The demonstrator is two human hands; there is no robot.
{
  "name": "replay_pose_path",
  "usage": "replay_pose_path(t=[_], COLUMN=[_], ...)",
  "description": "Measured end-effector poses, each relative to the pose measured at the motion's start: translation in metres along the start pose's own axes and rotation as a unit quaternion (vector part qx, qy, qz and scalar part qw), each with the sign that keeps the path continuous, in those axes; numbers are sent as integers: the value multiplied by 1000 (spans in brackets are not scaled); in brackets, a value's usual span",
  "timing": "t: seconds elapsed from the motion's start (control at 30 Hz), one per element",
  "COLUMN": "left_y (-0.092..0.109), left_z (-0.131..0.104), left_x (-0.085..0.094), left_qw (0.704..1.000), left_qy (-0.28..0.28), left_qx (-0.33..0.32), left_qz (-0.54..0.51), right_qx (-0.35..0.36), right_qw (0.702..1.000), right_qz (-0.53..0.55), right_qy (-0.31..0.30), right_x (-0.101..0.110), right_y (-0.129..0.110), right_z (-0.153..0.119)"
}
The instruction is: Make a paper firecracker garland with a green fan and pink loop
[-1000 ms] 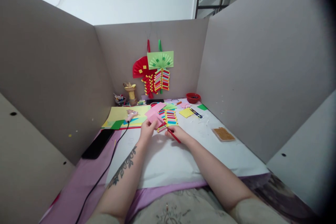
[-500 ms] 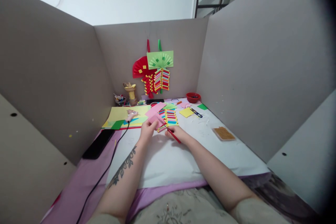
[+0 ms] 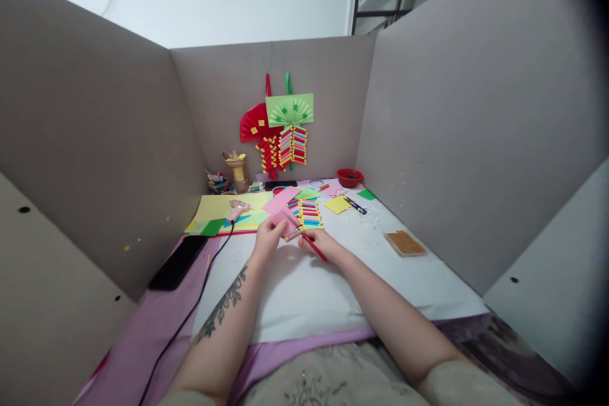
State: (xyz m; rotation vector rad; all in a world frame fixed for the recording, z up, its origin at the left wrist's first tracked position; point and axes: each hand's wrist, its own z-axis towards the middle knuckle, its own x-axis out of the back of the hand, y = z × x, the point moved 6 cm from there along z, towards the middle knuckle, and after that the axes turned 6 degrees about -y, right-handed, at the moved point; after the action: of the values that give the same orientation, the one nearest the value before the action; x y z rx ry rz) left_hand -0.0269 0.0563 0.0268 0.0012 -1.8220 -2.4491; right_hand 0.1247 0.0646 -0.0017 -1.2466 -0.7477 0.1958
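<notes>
Beyond grip, paper rolls sit in rows; left hand pinches pink paper, right hand grips scissors, cutting seemingly unfinished.

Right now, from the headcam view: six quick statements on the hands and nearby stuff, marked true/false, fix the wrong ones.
1. The left hand holds pink paper. True.
2. The right hand holds nothing. False: it holds a red-handled tool.
3. The red bowl stands to the right of both hanging decorations. True.
4. The red hanging decoration overlaps in front of the green hanging decoration. False: the green one is in front.
5. A flat black slab lies on the right. False: it lies on the left.
6. A yellow paper square lies right of the pink paper. True.
</notes>
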Motion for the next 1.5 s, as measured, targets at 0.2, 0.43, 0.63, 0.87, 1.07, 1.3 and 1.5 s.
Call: replay_pose_path(t=[0.2,0.43,0.63,0.87,1.07,1.3,1.5], left_y=[5,4,2,5,-2,-6,-7], left_z=[-2,-1,-1,-2,1,8,7], left_x=[-1,-4,-6,-6,-5,17,19], left_qw=[1000,1000,1000,1000,1000,995,993], left_qy=[0,-11,-17,-13,-5,87,111], left_qx=[0,2,10,15,8,-24,-18], left_qz=[11,16,9,8,-8,-35,-30], right_qx=[2,3,-3,10,7,2,-7], right_qw=[1000,1000,1000,1000,1000,999,999], right_qz=[1,-12,-15,-11,9,-9,-33], right_qy=[-3,5,4,-9,-8,-30,-29], right_x=[2,2,3,4,1,-4,-4], right_y=[3,-1,-5,-2,-2,10,13], right_z=[0,-1,-1,0,0,2,3])
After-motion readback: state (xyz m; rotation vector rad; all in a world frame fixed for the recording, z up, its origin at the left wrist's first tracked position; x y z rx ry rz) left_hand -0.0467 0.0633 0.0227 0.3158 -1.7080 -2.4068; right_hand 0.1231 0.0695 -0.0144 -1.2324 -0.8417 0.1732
